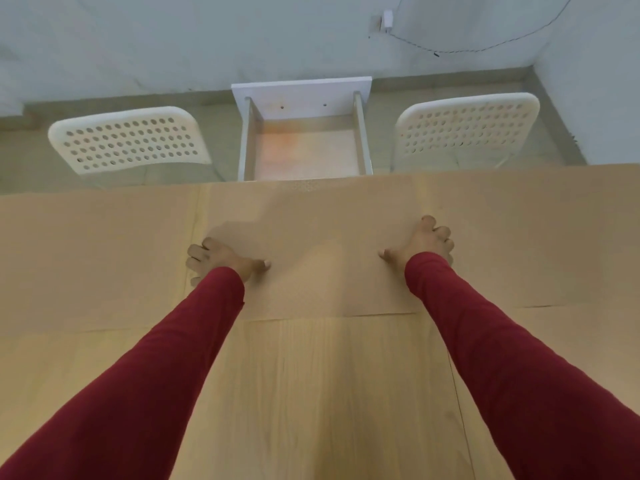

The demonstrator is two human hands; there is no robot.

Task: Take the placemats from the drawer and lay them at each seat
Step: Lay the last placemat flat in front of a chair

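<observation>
A beige placemat (311, 237) lies flat on the far middle of the wooden table (329, 393), its far edge at the table's edge. My left hand (218, 259) grips its left edge and my right hand (424, 242) grips its right edge, thumbs on top and fingers curled at the edges. Another beige placemat (90, 261) lies to the left and a third placemat (540, 237) to the right, both flat. Beyond the table the white drawer (304, 150) stands pulled out, with nothing visible inside it.
Two white perforated chairs stand beyond the far edge, the left chair (128, 140) and the right chair (467, 128), on either side of the drawer. A wall with a cable and plug (386, 20) is behind them.
</observation>
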